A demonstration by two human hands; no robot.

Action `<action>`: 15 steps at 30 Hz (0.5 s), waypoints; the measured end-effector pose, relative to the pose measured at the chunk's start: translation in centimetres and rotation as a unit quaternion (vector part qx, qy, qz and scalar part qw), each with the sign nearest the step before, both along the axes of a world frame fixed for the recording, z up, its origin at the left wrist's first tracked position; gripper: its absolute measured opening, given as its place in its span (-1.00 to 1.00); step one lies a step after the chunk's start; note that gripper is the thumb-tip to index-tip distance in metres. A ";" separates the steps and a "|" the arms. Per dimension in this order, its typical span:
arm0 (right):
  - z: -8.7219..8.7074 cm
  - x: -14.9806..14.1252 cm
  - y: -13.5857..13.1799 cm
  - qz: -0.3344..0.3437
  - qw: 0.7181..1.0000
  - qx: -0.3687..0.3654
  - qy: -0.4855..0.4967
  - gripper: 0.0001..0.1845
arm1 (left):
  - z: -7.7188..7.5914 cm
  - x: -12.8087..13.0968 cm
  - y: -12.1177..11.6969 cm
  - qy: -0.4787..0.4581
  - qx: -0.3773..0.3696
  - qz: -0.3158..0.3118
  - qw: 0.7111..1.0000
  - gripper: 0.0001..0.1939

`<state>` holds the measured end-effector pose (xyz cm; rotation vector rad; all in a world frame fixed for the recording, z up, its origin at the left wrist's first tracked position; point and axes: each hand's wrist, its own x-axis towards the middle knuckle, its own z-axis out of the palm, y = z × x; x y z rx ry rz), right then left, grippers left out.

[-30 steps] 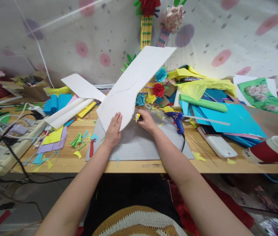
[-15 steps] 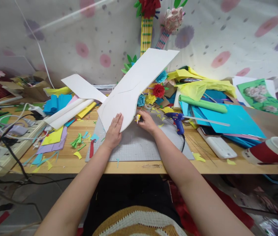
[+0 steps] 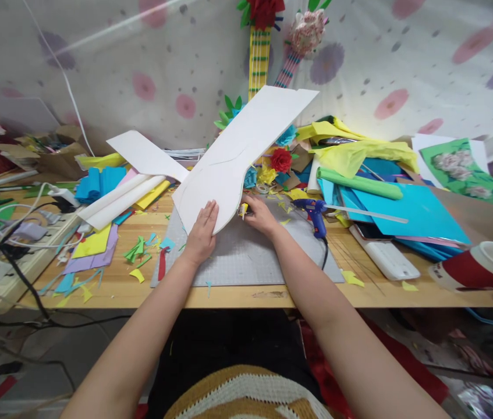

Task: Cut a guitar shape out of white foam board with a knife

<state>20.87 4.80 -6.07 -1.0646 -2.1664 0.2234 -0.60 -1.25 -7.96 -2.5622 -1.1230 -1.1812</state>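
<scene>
A large white foam board [image 3: 224,151] with one curved edge and a pencil line on it slants over the grey cutting mat [image 3: 246,265]. My left hand [image 3: 203,231] lies flat on the board's lower part, fingers stretched out. Right of the curved edge, my right hand [image 3: 259,214] is closed round a small yellow tool [image 3: 243,209], which looks like a utility knife; its handle is mostly hidden by the fingers and its tip is unclear. A second white cut piece [image 3: 144,152] lies behind on the left.
A blue glue gun [image 3: 315,215] with a long glue stick lies right of my right hand. Farther right are blue sheets [image 3: 412,212], a white power bank [image 3: 388,259] and a paper cup [image 3: 482,267]. Paper scraps [image 3: 137,250] and a power strip [image 3: 23,262] are at left.
Almost nothing differs. My right hand and the yellow tool have shifted very slightly along the board's curved edge; my left hand stays on the board.
</scene>
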 end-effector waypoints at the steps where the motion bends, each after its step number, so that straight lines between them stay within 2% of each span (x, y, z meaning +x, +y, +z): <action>1: 0.0 0.1 0.0 0.000 1.000 -0.002 0.005 -0.71 | 0.0 0.0 0.0 -0.001 0.000 -0.001 1.000 -0.16; 9: 0.3 -0.7 -0.5 0.029 1.000 0.001 0.001 -0.70 | -0.1 -0.1 0.0 0.010 -0.012 0.002 1.000 -0.20; 15: 0.1 -0.1 -0.1 0.019 1.000 -0.008 0.014 -0.70 | -0.1 -0.1 0.1 0.012 -0.010 -0.002 1.000 -0.18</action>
